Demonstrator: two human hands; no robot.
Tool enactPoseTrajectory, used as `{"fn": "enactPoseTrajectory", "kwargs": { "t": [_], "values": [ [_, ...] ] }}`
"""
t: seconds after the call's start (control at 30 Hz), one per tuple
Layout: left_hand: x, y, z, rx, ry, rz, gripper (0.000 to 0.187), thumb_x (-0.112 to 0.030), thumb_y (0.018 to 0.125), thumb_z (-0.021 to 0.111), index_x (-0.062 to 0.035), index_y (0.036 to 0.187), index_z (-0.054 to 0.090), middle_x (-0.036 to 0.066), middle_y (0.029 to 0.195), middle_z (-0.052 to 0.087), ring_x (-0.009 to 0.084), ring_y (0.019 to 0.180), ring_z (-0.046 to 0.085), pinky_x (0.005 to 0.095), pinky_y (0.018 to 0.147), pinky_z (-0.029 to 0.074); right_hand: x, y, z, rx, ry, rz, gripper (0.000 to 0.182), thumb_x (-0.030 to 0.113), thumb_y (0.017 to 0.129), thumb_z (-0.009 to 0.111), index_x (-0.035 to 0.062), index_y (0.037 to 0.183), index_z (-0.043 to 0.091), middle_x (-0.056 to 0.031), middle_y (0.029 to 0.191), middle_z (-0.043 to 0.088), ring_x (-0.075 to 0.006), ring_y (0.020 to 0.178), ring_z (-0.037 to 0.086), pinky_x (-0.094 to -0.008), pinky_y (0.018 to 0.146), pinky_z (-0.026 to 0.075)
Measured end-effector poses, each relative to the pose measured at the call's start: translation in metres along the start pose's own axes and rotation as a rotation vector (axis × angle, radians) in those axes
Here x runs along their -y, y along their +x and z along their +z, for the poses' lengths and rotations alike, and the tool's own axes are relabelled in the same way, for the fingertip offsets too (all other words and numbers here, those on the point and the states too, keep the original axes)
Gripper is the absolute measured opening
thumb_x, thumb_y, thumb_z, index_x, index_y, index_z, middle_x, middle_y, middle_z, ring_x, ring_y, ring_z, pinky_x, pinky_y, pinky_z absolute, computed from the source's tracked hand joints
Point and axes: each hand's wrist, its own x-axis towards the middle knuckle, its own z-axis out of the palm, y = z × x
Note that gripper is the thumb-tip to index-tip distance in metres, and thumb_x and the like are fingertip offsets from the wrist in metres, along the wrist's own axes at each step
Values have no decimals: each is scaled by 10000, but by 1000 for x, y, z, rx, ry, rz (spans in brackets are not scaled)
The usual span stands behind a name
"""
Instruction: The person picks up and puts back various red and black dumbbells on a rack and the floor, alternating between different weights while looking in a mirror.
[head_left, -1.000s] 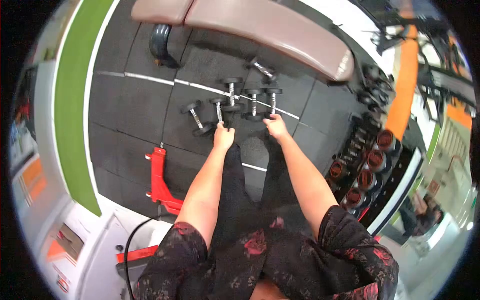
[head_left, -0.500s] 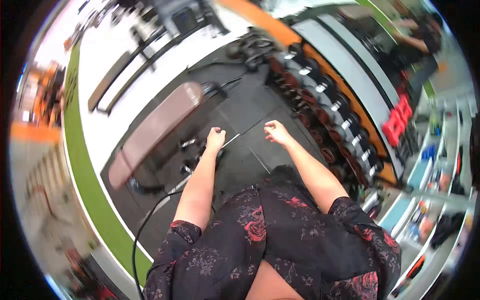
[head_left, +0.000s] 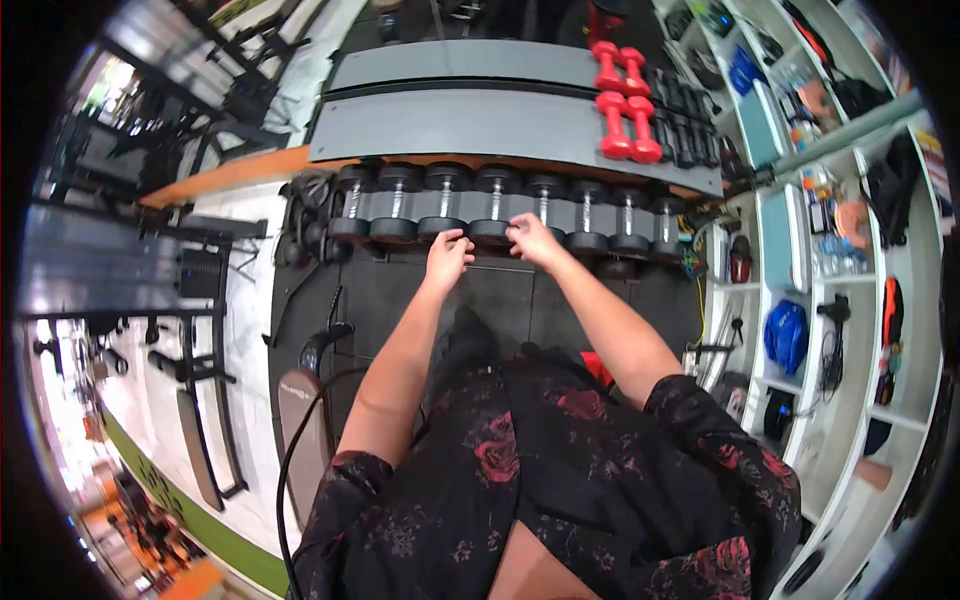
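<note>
Both hands reach the dumbbell row (head_left: pixel 500 205) on the far rack (head_left: pixel 520 125), left hand (head_left: pixel 447 250) curled loosely, right hand (head_left: pixel 530 240) with fingers spread over one dumbbell, seemingly settling a grip that needs closing.

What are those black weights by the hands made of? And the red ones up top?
The black dumbbells look like rubber-coated heads, dull and matte, on shiny metal handles that glint silver. The red dumbbells look coated in smooth vinyl or plastic, one even colour all over with a soft sheen; what lies under the coating is hidden.
</note>
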Motion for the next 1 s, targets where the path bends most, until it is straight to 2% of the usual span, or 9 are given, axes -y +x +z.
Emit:
{"fn": "enactPoseTrajectory", "kwargs": {
  "t": [0.37, 0.4, 0.53, 0.63, 0.7, 0.8, 0.83, 0.93, 1.0],
  "values": [
    [-122, 157, 65, 274, 332, 47, 428, -240, 898, 563, -41, 1269, 489, 73, 1021, 681, 145, 777, 652, 308, 619, 497, 11, 5, -185, -534, 221, 108, 400, 300, 898, 633, 109, 1234, 529, -80, 1088, 640, -164, 839, 659, -319, 673, 515],
    [-128, 167, 78, 280, 343, 41, 438, -241, 894, 561, -44, 1277, 478, 77, 1023, 678, 152, 782, 653, 310, 616, 498, 11, 8, -197, -593, 249, 81, 431, 265, 864, 656, 48, 1216, 534, -106, 1016, 656, -163, 743, 645, -302, 566, 498],
    [-140, 192, 140, 312, 359, 6, 450, -239, 883, 557, -55, 1284, 464, 79, 1026, 675, 161, 787, 653, 317, 625, 502, 2, 33, -260, -615, 141, 52, 437, 253, 853, 662, 30, 1205, 531, -112, 979, 664, -156, 726, 636, -299, 544, 489],
    [-139, 213, 195, 286, 346, -10, 484, -245, 857, 583, -59, 1288, 468, 77, 994, 671, 163, 770, 652, 319, 599, 503, -34, 93, -322, -597, -118, 30, 533, 293, 806, 701, 42, 1239, 517, -143, 1039, 652, -190, 837, 652, -344, 661, 530],
    [-135, 225, 227, 289, 359, -30, 504, -280, 882, 568, -59, 1318, 445, 79, 1069, 659, 202, 880, 651, 348, 684, 523, -14, 101, -345, -646, -246, -31, 558, 272, 765, 718, -7, 1209, 527, -188, 1019, 658, -298, 923, 653, -370, 839, 512],
    [-137, 248, 279, 254, 425, -24, 550, -299, 843, 613, -50, 1313, 472, 97, 1023, 645, 197, 838, 630, 358, 688, 531, -7, 135, -378, -644, -369, -50, 553, 252, 742, 726, -35, 1179, 546, -228, 1042, 639, -343, 972, 635, -397, 882, 506],
    [-112, 281, 294, 197, 470, 59, 563, -285, 825, 633, -31, 1304, 479, 112, 1014, 642, 178, 840, 626, 342, 682, 531, 3, 141, -386, -575, -305, 19, 643, 295, 730, 746, -16, 1238, 503, -254, 1208, 544, -411, 1127, 548, -429, 981, 448],
    [-111, 312, 333, 124, 514, 103, 601, -286, 805, 654, 0, 1302, 472, 155, 1040, 644, 222, 887, 642, 354, 737, 536, 0, 178, -400, -570, -432, 23, 674, 289, 748, 744, 0, 1277, 443, -251, 1235, 507, -408, 1156, 527, -442, 990, 446],
    [-122, 315, 353, 100, 491, 162, 604, -300, 792, 636, 45, 1263, 480, 254, 1087, 643, 352, 1046, 627, 407, 908, 491, 6, 197, -405, -530, -453, 26, 634, 262, 772, 722, -20, 1261, 435, -250, 1244, 493, -411, 1164, 517, -458, 993, 444]
  ]
}}
